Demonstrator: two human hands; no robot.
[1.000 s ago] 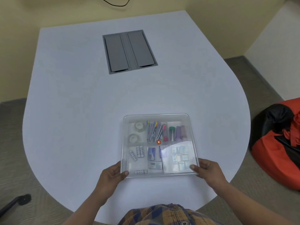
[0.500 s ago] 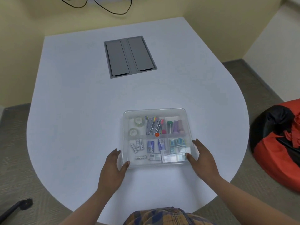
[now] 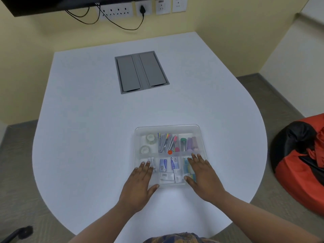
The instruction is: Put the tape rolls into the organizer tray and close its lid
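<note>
A clear plastic organizer tray point(image 3: 201, 137) lies on the white table near its front edge, with its translucent lid point(image 3: 168, 129) down over it. Two clear tape rolls point(image 3: 150, 138) show through the lid in the far-left compartment, one behind the other. My left hand point(image 3: 140, 183) rests flat on the lid's near-left corner, fingers spread. My right hand point(image 3: 201, 176) lies flat on the near-right part of the lid. Neither hand holds anything.
Pens, small tubes and packets fill the tray's other compartments. A grey cable hatch point(image 3: 141, 71) is set into the white table point(image 3: 87, 137) further back. A red and black beanbag point(image 3: 301, 160) sits on the floor at the right. Wall sockets with cables are behind the table.
Both hands moved from gripping the lid's near corners to lying flat on top of it. The lid has come down level on the tray. The view has tilted up.
</note>
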